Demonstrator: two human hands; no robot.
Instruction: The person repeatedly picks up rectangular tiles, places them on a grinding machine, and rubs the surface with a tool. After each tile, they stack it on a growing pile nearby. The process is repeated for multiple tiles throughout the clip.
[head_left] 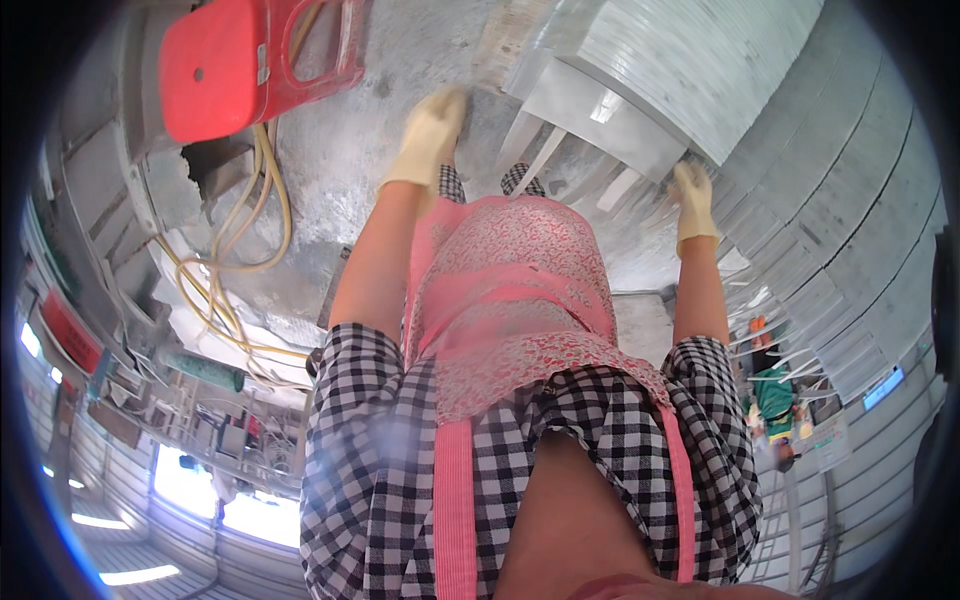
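My left hand (pixel 436 126), in a cream glove, hangs over the grey floor in front of me. Motion smears its fingers, and I see nothing in it. My right hand (pixel 692 196), gloved alike, is at the right end of a pale, shiny panel (pixel 610 115), with its fingers curled on the panel's edge. Thin white strips (pixel 540 160) hang down from the panel's near side, blurred. Just beyond lies a stack of long, ribbed, silvery-white lengths (pixel 700 60).
A red plastic stool (pixel 212 72) stands at the far left. Yellowish hoses (pixel 284 215) loop across the floor below it. Long grey panels (pixel 850 190) line the right side. A person in green (pixel 773 395) is at the lower right. Cluttered shelving (pixel 220 425) fills the lower left.
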